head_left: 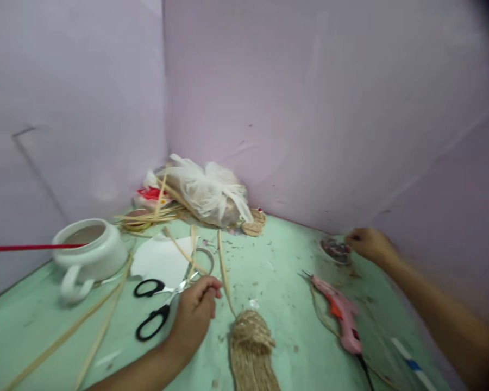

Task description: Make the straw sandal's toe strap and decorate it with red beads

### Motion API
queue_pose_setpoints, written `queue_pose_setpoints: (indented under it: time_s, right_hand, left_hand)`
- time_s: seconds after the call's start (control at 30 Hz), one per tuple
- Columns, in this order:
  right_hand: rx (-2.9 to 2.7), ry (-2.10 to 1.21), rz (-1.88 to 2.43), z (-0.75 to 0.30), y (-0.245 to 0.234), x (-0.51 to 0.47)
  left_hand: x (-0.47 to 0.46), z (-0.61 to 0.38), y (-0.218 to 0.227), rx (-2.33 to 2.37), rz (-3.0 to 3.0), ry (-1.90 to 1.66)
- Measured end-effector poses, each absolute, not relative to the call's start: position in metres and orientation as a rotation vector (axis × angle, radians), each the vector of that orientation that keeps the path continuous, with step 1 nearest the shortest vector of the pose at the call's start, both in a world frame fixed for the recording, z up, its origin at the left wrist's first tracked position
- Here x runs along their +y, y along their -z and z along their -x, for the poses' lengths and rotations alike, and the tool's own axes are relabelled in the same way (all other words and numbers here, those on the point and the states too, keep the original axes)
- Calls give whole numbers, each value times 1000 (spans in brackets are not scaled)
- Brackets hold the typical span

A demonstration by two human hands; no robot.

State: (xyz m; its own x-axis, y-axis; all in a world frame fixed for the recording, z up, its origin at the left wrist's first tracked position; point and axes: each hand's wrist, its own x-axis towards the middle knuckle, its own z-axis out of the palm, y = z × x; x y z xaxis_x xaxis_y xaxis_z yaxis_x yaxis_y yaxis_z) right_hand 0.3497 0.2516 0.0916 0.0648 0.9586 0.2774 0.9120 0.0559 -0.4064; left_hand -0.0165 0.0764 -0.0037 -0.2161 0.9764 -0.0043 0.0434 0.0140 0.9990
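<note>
My left hand (195,307) is loosely closed above the table, fingers curled together, and nothing shows in it. Beside it lie scissors (152,323) with black handles, their blades partly hidden behind the hand. A bundle of tan fibre (252,353), folded over at its top, lies to the right of that hand. On the far right, my right hand (370,244) is closed in a pinch at the edge of a small dish (336,251) of dark and reddish bits. What its fingertips hold is blurred. A pink glue gun (342,317) lies nearer, its nozzle pointing away.
A white pot (93,252) with a handle stands at left, a red stick (28,248) across its opening. Further back are a white plastic bag (212,190), tan strips (158,216) and a cut white sheet (161,262). Walls enclose the green table (285,260).
</note>
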Motion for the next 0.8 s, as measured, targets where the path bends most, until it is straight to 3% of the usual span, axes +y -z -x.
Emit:
queue_pose_setpoints:
  time_s: [0.13,0.27,0.47,0.63,0.8]
  right_hand:
    - [-1952,40,2000,-332,-120,229]
    - [-1942,127,1983,-294,-134,180]
    - [-1775,-247,1542,-235,-125,92]
    - [-1739,-353,1572,-223,-108,53]
    - [-1766,-193,1606,-228,-105,40]
  left_hand:
    - [75,14,3,1437,-1812,-1027]
    - [90,11,0,1467,-1947,-964]
    - [105,33,1,1505,-2207,-829]
    - [125,71,-5,1592,-2235,-886]
    - [102,60,-25,1643,-2063,-1129]
